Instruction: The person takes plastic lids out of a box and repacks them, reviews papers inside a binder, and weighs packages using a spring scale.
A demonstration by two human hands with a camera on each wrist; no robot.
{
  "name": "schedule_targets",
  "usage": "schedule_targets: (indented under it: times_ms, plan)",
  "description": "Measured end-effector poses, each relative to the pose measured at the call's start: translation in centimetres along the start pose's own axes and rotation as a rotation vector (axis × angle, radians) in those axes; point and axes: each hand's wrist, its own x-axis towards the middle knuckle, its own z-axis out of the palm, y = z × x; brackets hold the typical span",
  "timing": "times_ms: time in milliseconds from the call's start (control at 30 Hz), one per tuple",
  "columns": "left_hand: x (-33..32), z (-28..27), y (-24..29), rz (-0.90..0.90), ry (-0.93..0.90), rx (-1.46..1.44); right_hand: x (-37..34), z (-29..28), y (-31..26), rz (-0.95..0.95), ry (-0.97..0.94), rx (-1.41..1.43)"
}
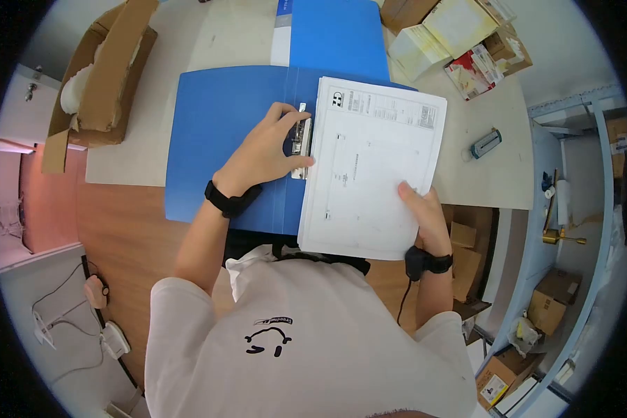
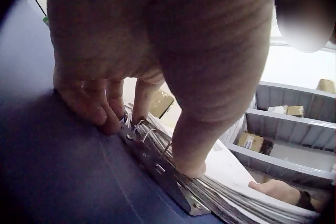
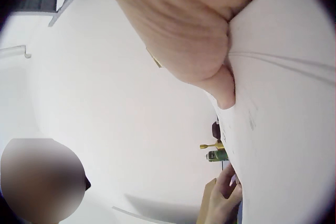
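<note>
A blue ring binder (image 1: 223, 139) lies open on the table. Its metal ring mechanism (image 1: 302, 143) runs along the spine. My left hand (image 1: 261, 150) grips there, with thumb and index finger at the paper's edge beside the rings and the other fingers curled on the binder side of the metal bar (image 2: 157, 166). A thick stack of white printed papers (image 1: 369, 160) covers the binder's right half; in the left wrist view curved rings pass at its edge. My right hand (image 1: 425, 216) holds the stack's right edge, thumb on top, other fingers hidden beneath.
Another blue folder (image 1: 338, 35) lies behind the binder. An open cardboard box (image 1: 108, 83) stands at the left, small boxes (image 1: 467, 49) at the back right. A dark green cylindrical item (image 1: 485, 143) lies right of the papers. Blue shelving (image 1: 571, 209) stands farther right.
</note>
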Motion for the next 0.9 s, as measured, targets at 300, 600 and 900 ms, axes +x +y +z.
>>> schedule_targets:
  times_ms: [300, 600, 900]
  plan:
    - [0.4, -0.1, -0.5, -0.021, -0.015, -0.072, -0.2, 0.3, -0.1, 0.034, -0.018, -0.100]
    - [0.1, 0.3, -0.2, 0.009, 0.017, 0.008, -0.7, 1.5, 0.5, -0.019, 0.015, -0.068]
    - [0.1, 2.0, 0.4, 0.066, 0.152, 0.127, -0.4, 2.1, -0.1, -0.064, 0.034, -0.060]
